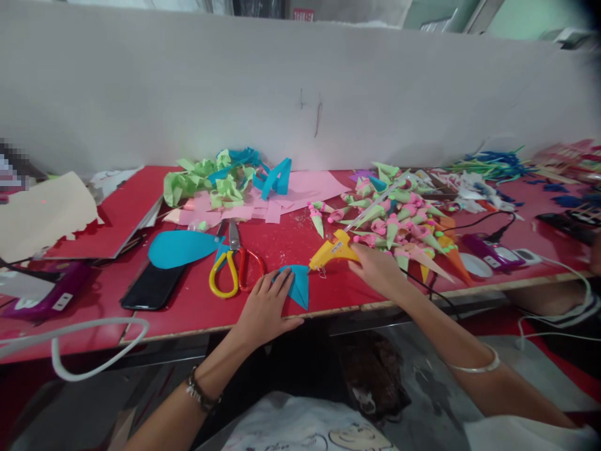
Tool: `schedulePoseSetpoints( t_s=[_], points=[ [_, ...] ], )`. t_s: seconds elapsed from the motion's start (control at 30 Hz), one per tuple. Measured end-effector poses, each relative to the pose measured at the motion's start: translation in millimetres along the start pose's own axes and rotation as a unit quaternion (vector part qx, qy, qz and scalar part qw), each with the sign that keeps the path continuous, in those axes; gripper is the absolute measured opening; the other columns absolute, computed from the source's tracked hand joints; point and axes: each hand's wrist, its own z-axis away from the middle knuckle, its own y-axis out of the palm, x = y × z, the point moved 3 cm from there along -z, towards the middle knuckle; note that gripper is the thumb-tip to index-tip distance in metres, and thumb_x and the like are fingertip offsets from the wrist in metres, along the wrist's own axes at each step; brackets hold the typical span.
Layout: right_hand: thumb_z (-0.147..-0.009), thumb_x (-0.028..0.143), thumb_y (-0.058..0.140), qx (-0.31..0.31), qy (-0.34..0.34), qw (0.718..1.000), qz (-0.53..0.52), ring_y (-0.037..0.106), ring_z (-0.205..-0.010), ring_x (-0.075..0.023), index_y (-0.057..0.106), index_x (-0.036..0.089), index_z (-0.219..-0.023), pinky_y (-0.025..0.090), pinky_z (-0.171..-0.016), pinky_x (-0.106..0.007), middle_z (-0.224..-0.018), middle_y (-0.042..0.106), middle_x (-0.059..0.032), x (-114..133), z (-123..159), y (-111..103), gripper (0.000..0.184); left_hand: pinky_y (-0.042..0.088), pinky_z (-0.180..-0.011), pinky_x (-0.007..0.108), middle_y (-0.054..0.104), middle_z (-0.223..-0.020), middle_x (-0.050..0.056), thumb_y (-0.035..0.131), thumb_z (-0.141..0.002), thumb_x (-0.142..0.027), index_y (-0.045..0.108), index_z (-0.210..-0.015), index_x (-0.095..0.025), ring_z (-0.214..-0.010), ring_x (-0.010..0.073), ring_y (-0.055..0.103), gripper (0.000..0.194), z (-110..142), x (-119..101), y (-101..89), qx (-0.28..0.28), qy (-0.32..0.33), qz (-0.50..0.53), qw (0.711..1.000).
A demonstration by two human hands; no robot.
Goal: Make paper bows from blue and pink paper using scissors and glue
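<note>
Folded blue paper (299,289) lies on the red counter (286,239), close to the edge by the person. It has pointy corners and lines where it is folded. The left hand (263,307) is on the left side of the folded blue paper. Its fingers are out straight and lie flat on top, and they do not grab it. The right hand (380,272) is to the right of the folded blue paper. Its fingers are closed around a yellow glue gun (331,252). The tip of the glue gun points at the right edge of the folded blue paper. It is very near, but I cannot tell if they touch.

Scissors (226,275) with one yellow loop and one red loop lie to the left of the folded blue paper. More to the left of it are a blue drop shape (181,248) and a black phone (153,288). Behind the folded blue paper, to the left, is crumpled green paper (181,186). Pink paper (319,186) lies flat behind it. A big pile of little paper cones (392,232), mostly pink and green, sits behind it to the right.
</note>
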Motion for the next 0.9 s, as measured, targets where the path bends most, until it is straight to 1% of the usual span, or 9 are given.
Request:
schedulePoseSetpoints(
  t_s=[0.33,0.47,0.6,0.7,0.77,0.83,0.9],
  points=[
    [-0.08,0.023,0.043,-0.013,-0.003,1.0,-0.009,0.06,-0.079,-0.0213,0.048,0.013,-0.104,0.036,-0.056,-0.025,-0.093,0.063,-0.0103,-2.5,-3.2,1.5,0.027,0.023,-0.099,0.038,0.031,-0.137,0.007,0.045,-0.069,-0.061,0.027,-0.131,-0.014,-0.122,0.0262,0.026,0.079,-0.6,0.1,-1.9,0.015,-0.001,0.005,1.0],
    [-0.08,0.022,0.042,-0.019,-0.007,1.0,-0.017,0.059,-0.079,-0.0216,0.047,0.013,-0.107,0.037,-0.057,-0.025,-0.096,0.062,-0.0112,-2.5,-3.4,2.2,0.029,0.023,-0.1,0.039,0.031,-0.137,0.008,0.045,-0.069,-0.061,0.027,-0.131,-0.015,-0.122,0.0267,0.026,0.079,-0.9,0.4,-2.4,0.019,-0.002,0.012,1.0],
    [-0.081,0.023,0.04,-0.024,-0.006,1.0,-0.013,0.06,-0.078,-0.021,0.046,0.012,-0.108,0.038,-0.057,-0.025,-0.093,0.062,-0.0112,-2.0,-3.0,3.3,0.029,0.023,-0.1,0.038,0.031,-0.137,0.008,0.045,-0.069,-0.06,0.027,-0.131,-0.015,-0.122,0.0268,0.026,0.079,-0.7,-0.3,-1.9,0.019,-0.001,0.01,1.0],
    [-0.083,0.025,0.038,-0.045,-0.007,0.999,-0.012,0.06,-0.077,-0.0211,0.046,0.014,-0.107,0.038,-0.056,-0.025,-0.091,0.062,-0.0101,-1.5,-3.0,3.3,0.028,0.023,-0.099,0.039,0.03,-0.137,0.008,0.047,-0.068,-0.061,0.028,-0.131,-0.015,-0.122,0.0277,0.026,0.081,-0.4,-0.2,-2.9,0.024,-0.005,0.003,1.0],
    [-0.082,0.031,0.041,-0.063,0.003,0.998,-0.022,0.06,-0.078,-0.0224,0.046,0.014,-0.107,0.039,-0.056,-0.026,-0.091,0.062,-0.0101,-1.7,-4.0,3.0,0.03,0.024,-0.099,0.041,0.031,-0.137,0.009,0.047,-0.065,-0.064,0.028,-0.131,-0.015,-0.122,0.0291,0.027,0.084,-0.6,1.4,-4.5,0.037,-0.002,0.003,0.999],
    [-0.08,0.038,0.045,-0.078,0.034,0.995,-0.044,0.06,-0.079,-0.0243,0.045,0.012,-0.109,0.041,-0.058,-0.028,-0.092,0.061,-0.0117,-3.0,-6.0,2.8,0.039,0.027,-0.098,0.042,0.03,-0.137,0.009,0.045,-0.065,-0.066,0.027,-0.132,-0.016,-0.121,0.0296,0.028,0.086,-1.5,4.4,-7.1,0.043,0.006,0.013,0.999],
    [-0.078,0.04,0.047,-0.089,0.066,0.991,-0.079,0.059,-0.081,-0.0262,0.042,0.01,-0.111,0.042,-0.06,-0.03,-0.093,0.06,-0.0144,-3.9,-9.0,4.2,0.045,0.029,-0.097,0.042,0.027,-0.138,0.01,0.041,-0.069,-0.065,0.025,-0.132,-0.016,-0.122,0.0287,0.028,0.081,-3.2,8.8,-10.9,0.024,0.009,0.023,0.999]
  ],
)
